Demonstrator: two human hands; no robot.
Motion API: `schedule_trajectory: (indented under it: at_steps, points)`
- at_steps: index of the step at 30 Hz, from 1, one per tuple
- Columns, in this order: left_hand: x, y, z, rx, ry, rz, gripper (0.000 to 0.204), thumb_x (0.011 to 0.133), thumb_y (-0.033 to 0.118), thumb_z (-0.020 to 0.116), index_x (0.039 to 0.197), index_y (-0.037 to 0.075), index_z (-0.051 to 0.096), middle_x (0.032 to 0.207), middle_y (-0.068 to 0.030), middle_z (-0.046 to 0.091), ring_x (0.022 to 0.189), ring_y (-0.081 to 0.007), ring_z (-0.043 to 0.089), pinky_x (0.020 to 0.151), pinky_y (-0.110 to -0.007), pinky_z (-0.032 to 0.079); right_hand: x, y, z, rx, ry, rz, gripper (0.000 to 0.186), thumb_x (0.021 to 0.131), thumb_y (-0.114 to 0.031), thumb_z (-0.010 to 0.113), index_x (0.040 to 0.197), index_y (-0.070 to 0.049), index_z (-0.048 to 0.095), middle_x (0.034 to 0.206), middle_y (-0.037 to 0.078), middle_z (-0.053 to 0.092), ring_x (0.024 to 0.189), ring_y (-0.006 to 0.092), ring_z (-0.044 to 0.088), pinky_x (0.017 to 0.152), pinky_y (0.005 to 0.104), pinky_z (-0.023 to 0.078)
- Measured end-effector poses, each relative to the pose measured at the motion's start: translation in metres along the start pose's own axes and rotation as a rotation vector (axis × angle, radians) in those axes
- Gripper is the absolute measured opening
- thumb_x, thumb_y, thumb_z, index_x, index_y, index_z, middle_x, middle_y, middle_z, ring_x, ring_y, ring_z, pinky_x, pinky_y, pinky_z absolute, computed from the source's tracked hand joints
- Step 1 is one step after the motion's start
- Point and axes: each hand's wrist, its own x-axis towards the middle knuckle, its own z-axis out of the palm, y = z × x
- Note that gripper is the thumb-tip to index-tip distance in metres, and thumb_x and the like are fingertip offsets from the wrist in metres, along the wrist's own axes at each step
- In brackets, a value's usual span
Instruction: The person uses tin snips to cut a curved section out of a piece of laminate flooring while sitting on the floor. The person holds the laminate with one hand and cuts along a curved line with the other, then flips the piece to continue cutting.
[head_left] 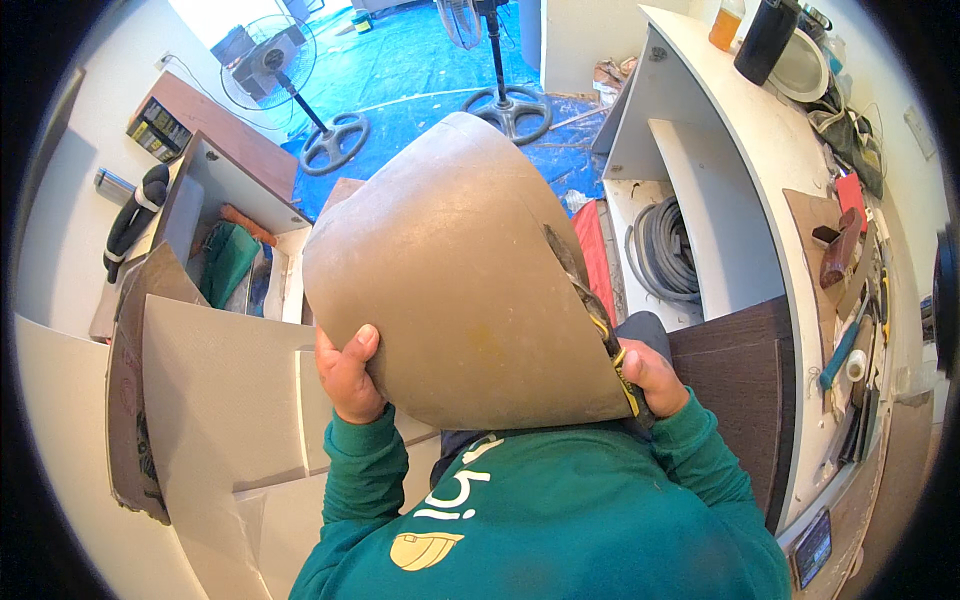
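A brown, slightly glossy flexible sheet [450, 290] is bent into a broad curve in front of my chest. I cannot tell its exact material. My left hand [350, 370] grips its left edge, the thumb lying on the near face and the other fingers hidden behind. At the sheet's right edge, my right hand [650, 378] is wrapped around the black and yellow handles of a pair of snips [608, 340]. Their dark blades point up and away from me along the sheet. How far the blades are parted does not show clearly.
On the right, a white cabinet [700, 190] holds a coil of grey hose [665, 250]. Its top carries a hammer [845, 355], a wooden hand plane [840, 245] and a black bottle [768, 40]. Pale panels [220, 390] lie left. Two fans [335, 140] stand on blue sheeting [400, 75] ahead.
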Motion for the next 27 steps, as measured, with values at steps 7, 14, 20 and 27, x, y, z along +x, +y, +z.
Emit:
schedule_trajectory:
  at_steps: [7,14,20,27]
  points:
    - [0.003,0.0,0.002,-0.063,-0.046,0.019,0.056,0.088,0.011,0.064,0.139,-0.006,0.047,0.128,-0.019,0.063,0.113,-0.0262,0.064,0.102,-0.037,0.05,-0.003,0.007,-0.001,0.024,-0.005,0.0,0.079,0.097,-0.066,0.059,0.13,0.006,0.059,0.122,0.009,0.068,0.11,0.0136,0.061,0.096,0.0293,0.048]
    - [0.007,-0.001,0.006,-0.025,-0.054,-0.023,0.057,0.092,0.02,0.062,0.14,-0.006,0.047,0.127,-0.0177,0.064,0.114,-0.0258,0.064,0.101,-0.037,0.05,-0.004,0.017,-0.019,-0.13,0.001,0.042,0.086,0.092,-0.07,0.063,0.133,0.005,0.06,0.119,0.006,0.067,0.105,0.0106,0.057,0.093,0.0282,0.046]
    - [0.035,-0.004,0.013,-0.144,-0.115,-0.061,0.055,0.095,0.019,0.06,0.142,-0.005,0.046,0.13,-0.0168,0.062,0.116,-0.0265,0.064,0.102,-0.038,0.05,0.006,-0.013,-0.028,-0.304,-0.061,-0.056,0.092,0.089,-0.071,0.066,0.139,0.005,0.057,0.121,0.006,0.067,0.108,0.0122,0.056,0.095,0.0289,0.045]
    - [0.08,-0.003,0.027,-0.177,-0.179,0.005,0.053,0.094,0.016,0.061,0.14,-0.004,0.047,0.129,-0.0169,0.063,0.115,-0.0259,0.064,0.101,-0.037,0.051,0.01,-0.008,-0.054,-0.352,0.021,-0.095,0.095,0.085,-0.072,0.07,0.139,0.006,0.057,0.122,0.009,0.066,0.112,0.0158,0.058,0.098,0.0315,0.046]
